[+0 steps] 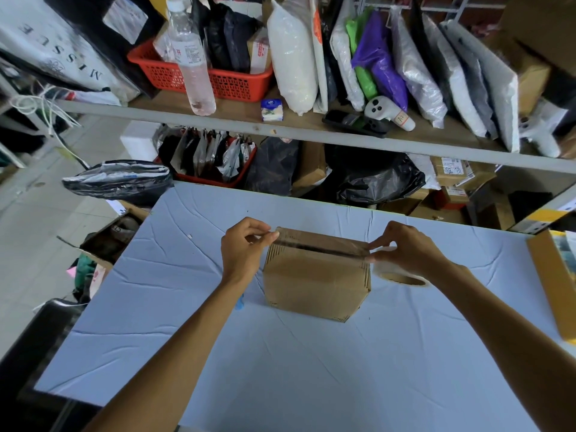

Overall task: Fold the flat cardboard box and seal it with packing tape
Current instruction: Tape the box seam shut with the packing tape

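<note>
A small brown cardboard box (314,282) stands folded up on the white-covered table (280,369), its top flaps closed with a dark seam between them. A strip of clear packing tape (321,241) stretches across that seam. My left hand (243,249) pinches the tape's free end at the box's top left corner. My right hand (408,247) holds the tape roll (402,275) at the box's right side, fingers pinching the tape at the top right corner. The roll is partly hidden under my right hand.
A shelf (311,129) with a red basket (199,73), a plastic bottle (191,57) and packed bags runs behind the table. A yellow-edged box (551,288) lies at the table's right edge. Open cartons and bags sit on the floor at left.
</note>
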A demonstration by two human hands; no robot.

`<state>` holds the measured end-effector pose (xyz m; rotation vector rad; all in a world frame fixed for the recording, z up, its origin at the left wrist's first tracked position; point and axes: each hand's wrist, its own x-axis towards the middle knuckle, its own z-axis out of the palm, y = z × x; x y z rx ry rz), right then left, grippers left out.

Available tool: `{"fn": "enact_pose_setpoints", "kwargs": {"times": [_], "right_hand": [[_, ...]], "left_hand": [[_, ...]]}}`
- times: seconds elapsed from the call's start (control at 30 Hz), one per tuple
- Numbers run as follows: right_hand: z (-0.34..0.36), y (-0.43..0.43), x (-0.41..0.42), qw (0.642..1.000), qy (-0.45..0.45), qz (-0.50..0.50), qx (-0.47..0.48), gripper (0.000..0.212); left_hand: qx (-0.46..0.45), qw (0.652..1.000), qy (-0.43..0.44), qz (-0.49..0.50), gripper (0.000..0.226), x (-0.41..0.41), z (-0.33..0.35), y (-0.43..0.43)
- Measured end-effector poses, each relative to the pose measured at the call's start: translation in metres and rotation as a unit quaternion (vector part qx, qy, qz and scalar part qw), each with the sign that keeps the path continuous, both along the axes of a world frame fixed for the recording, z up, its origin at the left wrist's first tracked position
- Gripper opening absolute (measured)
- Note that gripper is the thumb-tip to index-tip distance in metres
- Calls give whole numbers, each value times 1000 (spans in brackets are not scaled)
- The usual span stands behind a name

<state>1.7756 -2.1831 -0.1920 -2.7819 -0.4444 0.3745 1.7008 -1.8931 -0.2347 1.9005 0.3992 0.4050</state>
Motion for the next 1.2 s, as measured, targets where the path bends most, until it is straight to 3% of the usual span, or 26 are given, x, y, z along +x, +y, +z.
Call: {"fn": "enact_pose_setpoints", "kwargs": {"times": [0.5,0.63,0.77,0.93,1.13,1.2], "right_hand": [[-5,9,-4,999,-16,-44,6,34],[-13,8,3,995,34,-94,23,42],[-24,3,10,985,84,-127,80,36],[-22,-2,9,986,90,-97,104,23],[-30,-8,9,981,118,-73,134,19],[-31,-8,8,981,121,-77,129,17]], "left_hand": [[27,997,75,-23,17,13,-9,6],[20,994,111,-9,20,18,-6,7],[17,983,185,-1,32,31,1,8],[38,960,273,-45,60,39,7,17],[-229,918,324,-30,38,24,-11,19],[-276,900,336,-14,33,20,-17,17]]}}
